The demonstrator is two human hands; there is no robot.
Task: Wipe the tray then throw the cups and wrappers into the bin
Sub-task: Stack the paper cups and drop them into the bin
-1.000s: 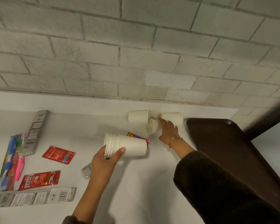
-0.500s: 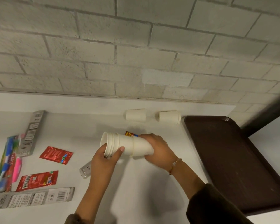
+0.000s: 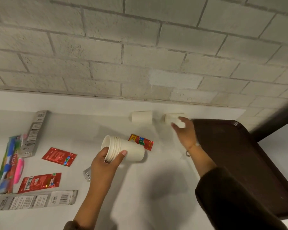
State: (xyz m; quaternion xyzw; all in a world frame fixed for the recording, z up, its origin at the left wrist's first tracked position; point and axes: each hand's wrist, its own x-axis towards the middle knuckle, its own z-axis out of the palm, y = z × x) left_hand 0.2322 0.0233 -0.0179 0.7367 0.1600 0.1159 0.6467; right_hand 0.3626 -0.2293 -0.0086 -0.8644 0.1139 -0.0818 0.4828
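While nothing has reached the bin, which is nowhere in view, the gathering is partly done. Nearest me a long grey wrapper (image 3: 32,199) lies flat on the tabletop (image 3: 156,183), with a red sachet (image 3: 40,181) just beyond it and a bright packet (image 3: 6,165) at the left edge; a second sachet (image 3: 59,156) and another grey wrapper (image 3: 34,131) lie farther up that side; none of these is gathered. My left grip (image 3: 106,165) is wrapped round the rim end of a stack (image 3: 125,151) of nested cups, held on its side above the tabletop; a grey scrap (image 3: 87,174) pokes out from under that wrist, and a third sachet (image 3: 141,141) lies just behind the stack. To the right the tray (image 3: 239,155) is bare and dark; I judge the wiping done, though no cloth shows and I cannot be sure. My right grip (image 3: 184,132) is spread wide and holds nothing, its fingers reaching at a loose cup (image 3: 170,119) lying on its side by the wall; whether they touch it I cannot tell. Another cup (image 3: 141,116) lies just left of it, apart; by my reckoning those two want stacking, then the wrappers collecting, then the bin.
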